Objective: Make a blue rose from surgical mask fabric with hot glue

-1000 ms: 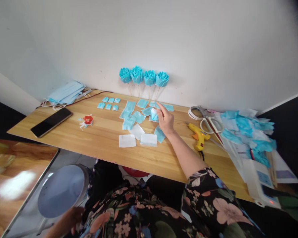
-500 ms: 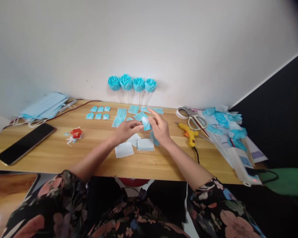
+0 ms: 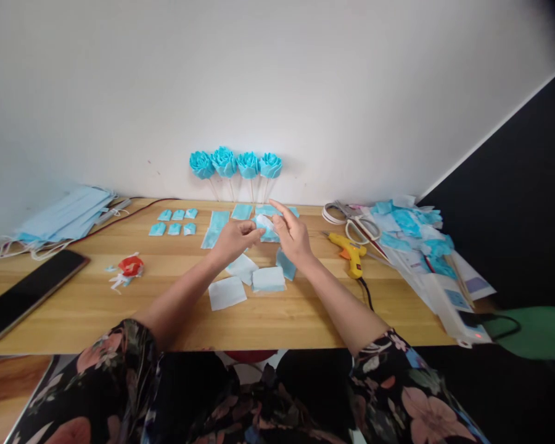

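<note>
Between my two hands is a small folded blue-and-white fabric piece (image 3: 264,226). My left hand (image 3: 237,239) pinches its left side with closed fingers. On its right side, my right hand (image 3: 293,234) grips it between thumb and bent fingers, the index finger stretched out. Several blue fabric rectangles (image 3: 216,226) lie just behind my hands. Nearer to me are a white piece (image 3: 227,293), another pale piece (image 3: 268,279) and a blue piece (image 3: 285,264). Several small folded blue pieces (image 3: 174,229) sit in two rows at the left.
Several blue fabric flowers (image 3: 224,161) on sticks lean against the wall. Left are stacked masks (image 3: 67,213), a phone (image 3: 32,293) and a red-wrapped item (image 3: 131,266). Right are a yellow glue gun (image 3: 351,251), scissors (image 3: 363,229), tape (image 3: 333,214), blue scraps (image 3: 409,222) and a power strip (image 3: 457,311).
The camera view has shifted slightly. The fabric piece between my hands has turned and shows more of its white side; my fingers stay on it.
</note>
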Tool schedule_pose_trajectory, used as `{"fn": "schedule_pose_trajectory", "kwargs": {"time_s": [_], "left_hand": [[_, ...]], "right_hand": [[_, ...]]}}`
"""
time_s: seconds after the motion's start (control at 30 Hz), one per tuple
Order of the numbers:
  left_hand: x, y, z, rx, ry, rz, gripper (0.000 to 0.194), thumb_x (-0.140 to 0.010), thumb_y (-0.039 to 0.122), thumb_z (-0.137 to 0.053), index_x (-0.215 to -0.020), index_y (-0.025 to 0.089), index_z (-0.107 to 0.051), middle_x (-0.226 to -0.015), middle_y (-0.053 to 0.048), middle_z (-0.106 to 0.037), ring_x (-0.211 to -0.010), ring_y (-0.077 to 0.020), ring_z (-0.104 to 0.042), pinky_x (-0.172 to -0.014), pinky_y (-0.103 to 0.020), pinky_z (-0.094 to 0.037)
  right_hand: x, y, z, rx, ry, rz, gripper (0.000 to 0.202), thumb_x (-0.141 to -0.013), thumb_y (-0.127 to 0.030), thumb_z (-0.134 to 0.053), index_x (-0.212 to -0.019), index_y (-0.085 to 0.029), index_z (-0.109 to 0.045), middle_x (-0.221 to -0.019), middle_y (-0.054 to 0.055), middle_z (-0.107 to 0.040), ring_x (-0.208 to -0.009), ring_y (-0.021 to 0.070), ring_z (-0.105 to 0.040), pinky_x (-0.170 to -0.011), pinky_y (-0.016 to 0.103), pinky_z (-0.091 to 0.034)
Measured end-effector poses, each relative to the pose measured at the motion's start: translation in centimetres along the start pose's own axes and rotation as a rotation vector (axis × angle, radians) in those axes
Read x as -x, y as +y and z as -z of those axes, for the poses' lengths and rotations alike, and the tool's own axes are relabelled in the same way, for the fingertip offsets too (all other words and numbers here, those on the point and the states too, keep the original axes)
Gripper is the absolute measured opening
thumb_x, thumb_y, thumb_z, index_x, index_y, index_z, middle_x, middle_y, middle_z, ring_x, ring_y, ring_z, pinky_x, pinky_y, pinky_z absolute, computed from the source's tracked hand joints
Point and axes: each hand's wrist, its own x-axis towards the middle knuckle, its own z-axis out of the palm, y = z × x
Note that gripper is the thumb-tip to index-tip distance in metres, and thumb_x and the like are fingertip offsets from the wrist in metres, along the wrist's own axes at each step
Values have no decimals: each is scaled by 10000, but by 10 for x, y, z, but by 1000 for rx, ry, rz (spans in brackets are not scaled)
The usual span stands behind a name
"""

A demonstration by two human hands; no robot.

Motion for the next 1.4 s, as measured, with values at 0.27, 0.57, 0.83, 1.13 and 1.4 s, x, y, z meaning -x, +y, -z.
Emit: {"fn": "schedule_pose_trajectory", "kwargs": {"time_s": [0.27,0.57,0.83,1.13,1.4], "left_hand": [[8,-12,-1,-91,58,-52,375,-815,420,-574,-558,182,-439,-552,44,-395,-570,-97,-364,-563,-246,-288],[12,-12,-4,-155,89,-73,385,-796,414,-577,-565,190,-366,-562,44,-358,-580,-102,-340,-568,-253,-274],[9,-16,-2,-9,42,-62,324,-794,493,-624,-700,183,-618,-629,21,-525,-621,-122,-445,-583,-249,-345],[9,-17,-1,83,64,5,265,-807,391,-627,-653,177,-600,-590,31,-505,-561,-94,-396,-542,-243,-328],[8,-20,-2,57,86,1,258,-790,394,-630,-655,176,-605,-612,24,-531,-596,-105,-434,-566,-247,-349]], "right_hand": [[8,17,1,-245,-133,-141,463,-948,-541,-504,-1184,-195,-703,-956,60,-730,-873,182,-659,-807,306,-518],[7,20,-4,-343,-228,-197,325,-876,-518,-628,-851,-196,-664,-766,-8,-601,-715,127,-536,-678,250,-432],[7,19,-3,-280,-149,-189,307,-891,-485,-599,-764,-208,-564,-706,-21,-527,-651,118,-470,-612,245,-390],[7,22,-4,-287,-76,-226,376,-921,-557,-542,-882,-205,-668,-736,4,-599,-683,146,-534,-654,268,-444],[9,18,-3,-338,-186,-204,412,-900,-594,-560,-749,-210,-571,-678,-21,-466,-629,124,-421,-613,261,-380]]}}
